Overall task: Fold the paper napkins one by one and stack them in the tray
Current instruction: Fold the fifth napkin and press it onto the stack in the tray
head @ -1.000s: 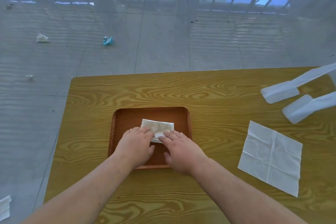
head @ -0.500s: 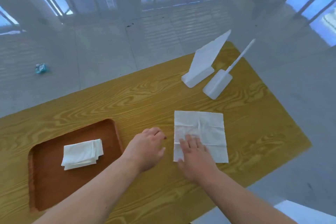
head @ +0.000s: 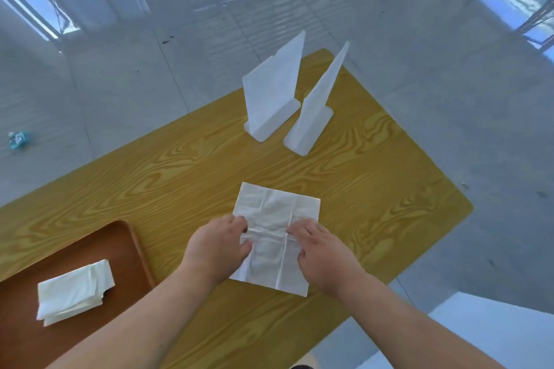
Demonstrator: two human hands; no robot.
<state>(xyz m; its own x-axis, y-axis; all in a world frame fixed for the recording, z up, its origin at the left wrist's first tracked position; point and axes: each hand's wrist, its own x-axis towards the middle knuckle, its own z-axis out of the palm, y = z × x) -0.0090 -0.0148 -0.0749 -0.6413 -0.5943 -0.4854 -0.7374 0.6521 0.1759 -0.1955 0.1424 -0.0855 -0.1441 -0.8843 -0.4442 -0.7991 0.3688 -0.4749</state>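
Resting on a yellow wood-grain surface (head: 186, 177), an unfolded white napkin (head: 277, 213) lies flat, creased into quarters, with both hands on its near half. The left hand (head: 217, 244) covers the napkin's left edge at the cross crease, its fingers curled down onto the paper; the right hand (head: 322, 252) does the same on the right side, fingertips pressed at the crease. Whether either grip has actually pinched the sheet or only presses on it cannot be told, since the fingertips hide the paper beneath them. The napkin's near left and right edges are partly hidden under the palms.

To the left, a brown tray (head: 126, 246) sits on the surface, cut off by the picture's left and bottom edges. In it lies a folded napkin stack (head: 75, 290); how many layers it has is hard to make out. The left forearm crosses in front of the tray's near corner.

At the far side of the surface stand two white plastic stands (head: 271, 99), upright and just beside each other, their faces blank from this angle. The surface's near right corner is out of view. On the floor (head: 120, 75) at far left sits a small blue-green scrap (head: 18, 139), too blurred to identify.
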